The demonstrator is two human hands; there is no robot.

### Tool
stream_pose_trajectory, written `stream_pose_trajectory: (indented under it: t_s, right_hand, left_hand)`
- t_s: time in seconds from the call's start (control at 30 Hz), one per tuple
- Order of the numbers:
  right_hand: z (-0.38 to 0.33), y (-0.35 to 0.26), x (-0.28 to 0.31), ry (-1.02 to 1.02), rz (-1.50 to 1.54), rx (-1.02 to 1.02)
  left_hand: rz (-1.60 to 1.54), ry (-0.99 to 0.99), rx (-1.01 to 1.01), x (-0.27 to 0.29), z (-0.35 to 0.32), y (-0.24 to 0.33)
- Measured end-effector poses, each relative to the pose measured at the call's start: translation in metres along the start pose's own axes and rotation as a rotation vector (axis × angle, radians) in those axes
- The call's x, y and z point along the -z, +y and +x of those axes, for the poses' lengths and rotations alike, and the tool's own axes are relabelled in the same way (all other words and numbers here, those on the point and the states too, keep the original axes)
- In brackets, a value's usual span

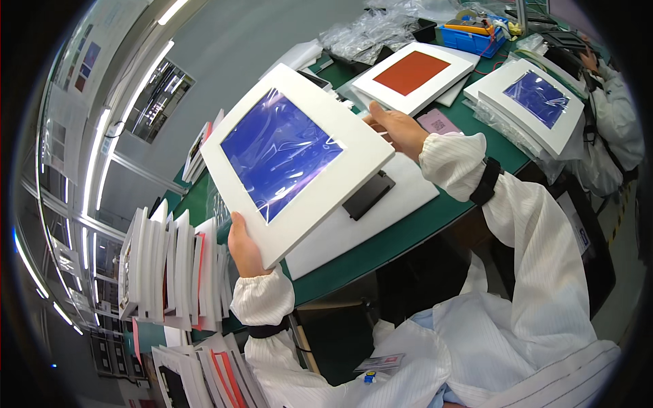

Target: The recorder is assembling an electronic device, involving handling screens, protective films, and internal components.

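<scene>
A white-framed panel [280, 156] with a shiny, wrinkled blue film over its middle is held up, tilted, above the bench. My left hand [245, 247] grips its lower left edge, thumb along the side. My right hand [400, 132] is closed on the right edge, with part of its fingers hidden behind the frame. Beneath the panel, a white foam sheet [330, 246] lies on the green bench. A small black flat block [369, 195] rests on the foam, partly covered by the panel.
Beyond my right hand lies a white frame with a red middle [411, 73], near a pink card [439, 122]. Another blue-filmed panel [537, 98] tops a stack at right, beside a co-worker's sleeve [622, 112]. Upright panels [170, 272] stand at left. A blue bin [473, 41] sits behind.
</scene>
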State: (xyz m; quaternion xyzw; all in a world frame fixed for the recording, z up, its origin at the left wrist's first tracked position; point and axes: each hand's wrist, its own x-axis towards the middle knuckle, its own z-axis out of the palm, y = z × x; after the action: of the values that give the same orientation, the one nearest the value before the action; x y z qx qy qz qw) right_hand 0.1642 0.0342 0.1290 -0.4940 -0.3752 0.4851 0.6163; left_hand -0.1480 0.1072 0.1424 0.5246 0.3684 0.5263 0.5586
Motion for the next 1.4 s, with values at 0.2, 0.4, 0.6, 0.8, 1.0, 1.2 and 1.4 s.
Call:
stream_pose_trajectory:
  t_s: [0.2,0.4,0.6,0.8,1.0,1.2,1.4]
  right_hand:
    - [0.014,0.06,0.006,-0.403,-1.121,0.255]
    - [0.03,0.032,0.032,-0.313,-1.063,0.262]
    - [0.11,-0.044,0.161,0.115,-1.126,0.305]
    - [0.218,-0.127,0.29,0.673,-1.302,0.065]
    - [0.312,-0.149,0.394,0.883,-1.505,-0.163]
    - [0.38,-0.133,0.462,0.712,-1.642,-0.192]
    - [0.461,-0.101,0.51,0.908,-1.446,-0.507]
  left_hand:
    - [-0.013,0.072,-0.002,0.033,0.017,-0.013]
    - [-0.056,0.04,0.036,0.047,0.021,-0.021]
    - [-0.074,0.014,0.083,0.027,0.029,-0.02]
    - [-0.031,0.182,0.057,-0.018,0.057,-0.015]
    - [-0.016,0.32,0.056,-0.092,0.126,-0.029]
    - [0.013,0.366,0.086,-0.159,0.189,-0.036]
    - [0.04,0.345,0.131,-0.216,0.24,-0.046]
